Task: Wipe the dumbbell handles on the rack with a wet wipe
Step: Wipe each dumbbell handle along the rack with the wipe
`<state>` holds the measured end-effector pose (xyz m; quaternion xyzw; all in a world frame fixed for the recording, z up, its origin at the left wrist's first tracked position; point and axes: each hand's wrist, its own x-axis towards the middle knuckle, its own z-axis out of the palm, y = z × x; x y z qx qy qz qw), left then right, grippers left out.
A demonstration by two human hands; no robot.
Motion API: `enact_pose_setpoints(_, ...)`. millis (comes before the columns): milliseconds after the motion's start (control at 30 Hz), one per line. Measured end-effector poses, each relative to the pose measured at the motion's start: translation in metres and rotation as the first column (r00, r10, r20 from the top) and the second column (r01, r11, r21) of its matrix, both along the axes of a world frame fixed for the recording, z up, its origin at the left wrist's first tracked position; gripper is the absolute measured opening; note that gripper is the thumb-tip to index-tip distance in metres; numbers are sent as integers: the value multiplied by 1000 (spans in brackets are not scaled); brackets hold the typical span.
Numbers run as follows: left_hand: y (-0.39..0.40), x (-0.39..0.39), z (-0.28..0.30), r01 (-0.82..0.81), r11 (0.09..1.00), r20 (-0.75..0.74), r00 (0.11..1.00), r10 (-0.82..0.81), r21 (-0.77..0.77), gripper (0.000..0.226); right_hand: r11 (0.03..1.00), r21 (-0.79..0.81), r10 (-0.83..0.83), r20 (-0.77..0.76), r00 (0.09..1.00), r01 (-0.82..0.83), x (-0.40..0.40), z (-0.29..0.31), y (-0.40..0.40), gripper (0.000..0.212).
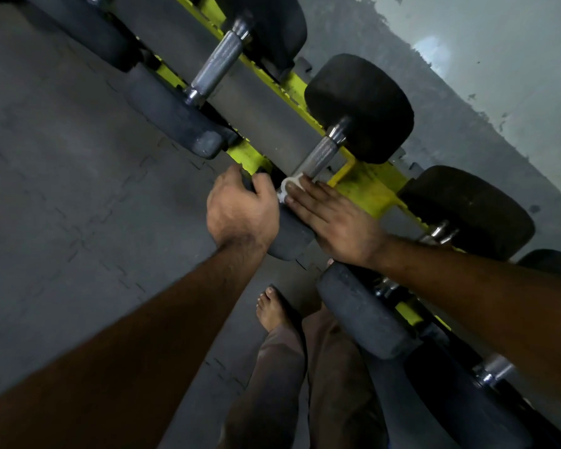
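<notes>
Our right hand (334, 222) presses the wet wipe (289, 186) with straight fingers onto the handle (318, 158), whose axis runs away from the fingertips toward the rack's (366, 186) rear rail; our left hand (240, 205) grips the near head (289, 234).

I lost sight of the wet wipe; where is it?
Head view, centre: the wet wipe sits at the near end of the dumbbell handle, under the right hand fingertips, beside the left hand.

- No readable text is showing anywhere: no numbers on the dumbbell heads (360, 106), no brand on the yellow rack (366, 186).
</notes>
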<state>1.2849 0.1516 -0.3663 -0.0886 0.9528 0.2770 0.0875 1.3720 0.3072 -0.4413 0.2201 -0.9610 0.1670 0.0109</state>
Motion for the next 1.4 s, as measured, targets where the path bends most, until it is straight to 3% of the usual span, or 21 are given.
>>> enact_pose_setpoints(100,1,0,1,0,1000,-10,1000,0,4,42,997,59,50,-14,999,-49,-4,2,21,66)
enact_pose_setpoints(233,0,0,0,-5,1000,-14,1000,5,6,45,968,82,-236,-12,972,236,-8,8,23,75)
enact_pose_setpoints(367,1,0,-2,5,1000,-11,1000,-5,-3,51,995,47,-88,-28,996,89,0,-3,18,78)
enact_pose_setpoints(500,0,-1,-4,-4,1000,-1,1000,4,1,54,895,155,-422,-8,907,418,-16,1,18,88)
enact_pose_setpoints(600,0,0,-3,0,1000,1,1000,0,4,52,953,-35,-301,-16,953,301,-10,3,10,74)
enact_pose_setpoints(667,0,0,-3,2,1000,-3,1000,-2,7,50,974,-70,-220,-38,975,217,-18,10,22,62)
enact_pose_setpoints(767,0,0,-4,-4,1000,1,1000,4,-15,54,941,-108,-330,-96,939,320,-38,15,29,44)
enact_pose_setpoints(900,-1,1,-3,3,1000,-10,1000,-3,-6,46,863,-317,-442,-98,892,393,-40,23,15,31)
enact_pose_setpoints(1033,1,1,2,-5,1000,-7,1000,5,2,44,641,-390,-659,164,734,662,-23,52,-1,26)
enact_pose_setpoints(1133,1,1,3,-1,1000,-7,1000,1,-4,44,451,-468,-704,337,626,760,-11,72,-13,19)
enact_pose_setpoints(1167,1,1,3,4,1000,-15,1000,-4,-1,44,317,-482,-722,436,537,817,-12,73,-16,17)
enact_pose_setpoints(1233,1,1,3,13,1000,-33,999,-13,5,42,-37,-399,-702,663,260,916,-20,65,-21,15)
enact_pose_setpoints(1300,1,1,1,11,1000,-39,999,-11,-2,42,-389,-231,-535,845,-14,892,-30,57,-24,18)
enact_pose_setpoints(1333,0,1,0,8,1000,-42,999,-8,-4,43,-519,-160,-430,898,-94,840,-36,56,-24,23)
enact_pose_setpoints(1400,0,0,-2,15,1000,-55,998,-15,-2,47,-682,-70,-241,961,-134,728,-50,59,-20,27)
